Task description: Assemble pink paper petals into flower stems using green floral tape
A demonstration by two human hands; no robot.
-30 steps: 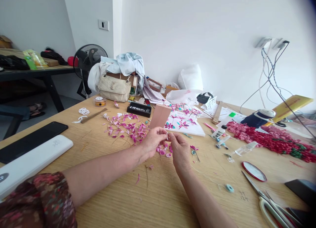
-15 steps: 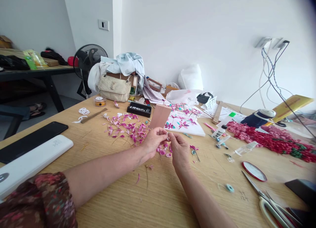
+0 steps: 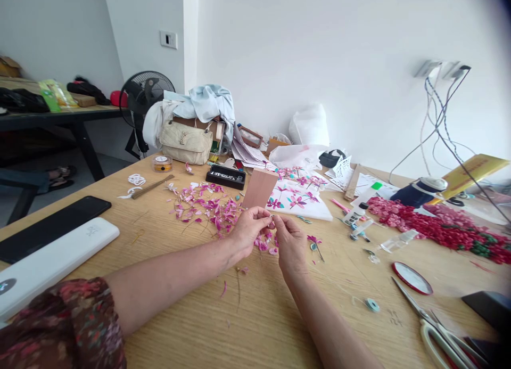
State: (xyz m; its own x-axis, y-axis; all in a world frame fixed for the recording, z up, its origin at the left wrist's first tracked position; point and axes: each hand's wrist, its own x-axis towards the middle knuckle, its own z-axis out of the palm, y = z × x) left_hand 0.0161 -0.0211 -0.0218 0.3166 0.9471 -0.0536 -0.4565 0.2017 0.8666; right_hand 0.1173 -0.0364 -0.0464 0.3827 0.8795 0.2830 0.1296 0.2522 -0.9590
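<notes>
My left hand (image 3: 249,230) and my right hand (image 3: 290,243) meet above the wooden table (image 3: 191,326), fingertips pinched close together. Something small and pale is between them, too small to name. Just behind my left hand lie loose pink petals (image 3: 207,204) with thin stems. A pinkish wooden block (image 3: 260,188) rises beyond my fingers. To its right, finished pink flowers (image 3: 297,201) rest on a white sheet. A thin thread runs from near my right hand toward a light teal spool (image 3: 372,305).
Scissors (image 3: 433,326), a red-rimmed oval dish (image 3: 412,278) and red flower strands (image 3: 439,228) are at the right. A black phone (image 3: 51,228) and white power bank (image 3: 59,268) lie left. A beige bag (image 3: 186,142) and small bottles (image 3: 355,214) sit farther back.
</notes>
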